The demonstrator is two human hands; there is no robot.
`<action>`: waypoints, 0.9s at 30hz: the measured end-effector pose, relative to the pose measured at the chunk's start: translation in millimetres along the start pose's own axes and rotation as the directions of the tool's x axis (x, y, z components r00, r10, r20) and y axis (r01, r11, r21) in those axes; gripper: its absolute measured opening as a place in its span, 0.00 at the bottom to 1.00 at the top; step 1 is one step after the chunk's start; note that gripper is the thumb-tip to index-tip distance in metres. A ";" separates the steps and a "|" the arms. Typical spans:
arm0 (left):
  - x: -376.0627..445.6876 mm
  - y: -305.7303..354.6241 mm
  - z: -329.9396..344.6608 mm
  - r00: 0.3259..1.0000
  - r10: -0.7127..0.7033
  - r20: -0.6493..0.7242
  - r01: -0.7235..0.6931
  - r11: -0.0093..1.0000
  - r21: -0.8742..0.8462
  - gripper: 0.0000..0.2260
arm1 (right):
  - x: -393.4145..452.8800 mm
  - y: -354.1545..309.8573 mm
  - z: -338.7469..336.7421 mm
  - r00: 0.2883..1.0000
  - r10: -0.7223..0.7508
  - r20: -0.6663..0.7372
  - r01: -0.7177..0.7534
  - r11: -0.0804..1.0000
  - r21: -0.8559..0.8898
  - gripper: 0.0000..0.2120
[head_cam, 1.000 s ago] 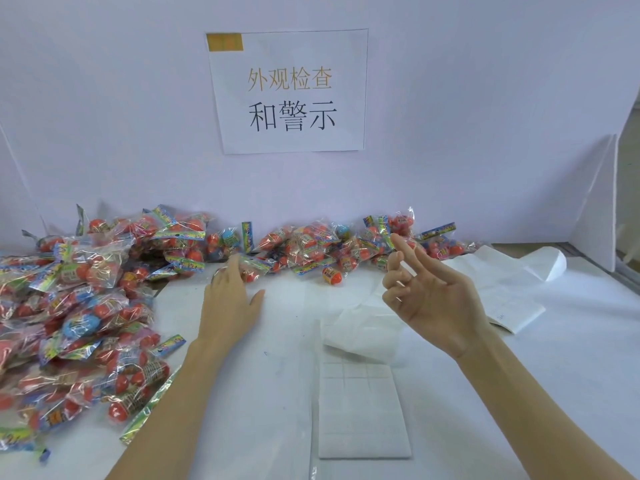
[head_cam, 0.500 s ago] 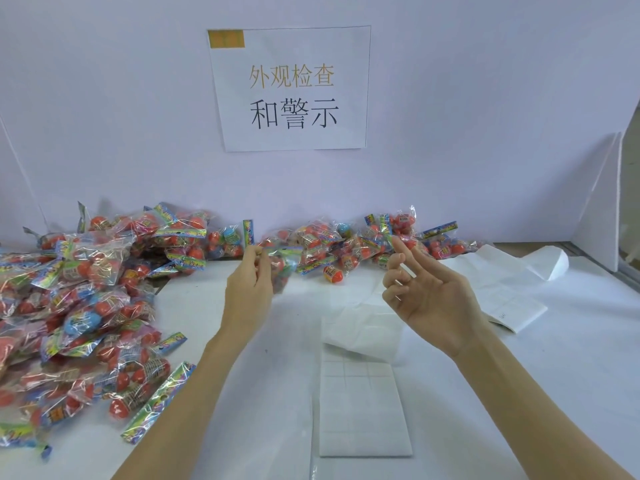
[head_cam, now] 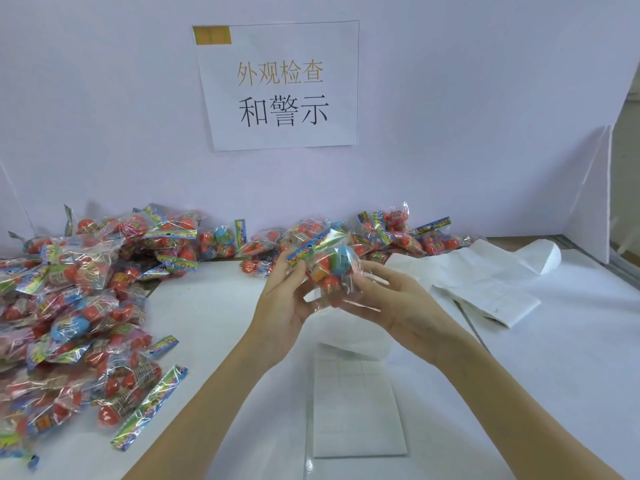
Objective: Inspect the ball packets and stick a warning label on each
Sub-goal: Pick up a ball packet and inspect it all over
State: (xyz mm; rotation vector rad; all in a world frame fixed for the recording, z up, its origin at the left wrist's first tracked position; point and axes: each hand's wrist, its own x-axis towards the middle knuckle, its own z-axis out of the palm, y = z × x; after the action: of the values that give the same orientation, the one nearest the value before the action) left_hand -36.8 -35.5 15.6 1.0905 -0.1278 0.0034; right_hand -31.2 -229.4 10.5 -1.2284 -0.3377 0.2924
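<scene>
A clear ball packet (head_cam: 329, 266) with red, green and blue balls and a colourful header strip is lifted above the table centre. My left hand (head_cam: 282, 306) grips its left side near the header. My right hand (head_cam: 388, 303) holds its right side, fingers curled under the plastic. A white label sheet (head_cam: 356, 410) with a grid of stickers lies flat just below my hands. Whether a label sits on my right fingertips cannot be seen.
A large pile of ball packets (head_cam: 69, 306) covers the left of the white table. More ball packets (head_cam: 398, 237) line the back wall. Peeled backing sheets (head_cam: 485, 282) lie at the right. A paper sign (head_cam: 280, 88) hangs on the wall; a white partition (head_cam: 595, 192) stands at the right.
My left hand picked a packet from the back row and carried it toward the centre. My right hand, earlier raised with spread fingers, now holds the packet's other side.
</scene>
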 end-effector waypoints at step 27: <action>4.5 7.7 -15.0 0.954 0.293 0.059 -0.269 0.758 0.595 0.04 | -1.7 -3.9 5.6 0.986 -0.114 -0.121 0.058 0.919 -0.389 0.17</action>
State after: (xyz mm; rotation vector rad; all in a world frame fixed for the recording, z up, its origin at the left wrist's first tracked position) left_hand -31.3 -18.9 16.1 1.7001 -0.2699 0.3612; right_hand -34.9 -226.4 15.7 -1.6080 -0.3348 0.0598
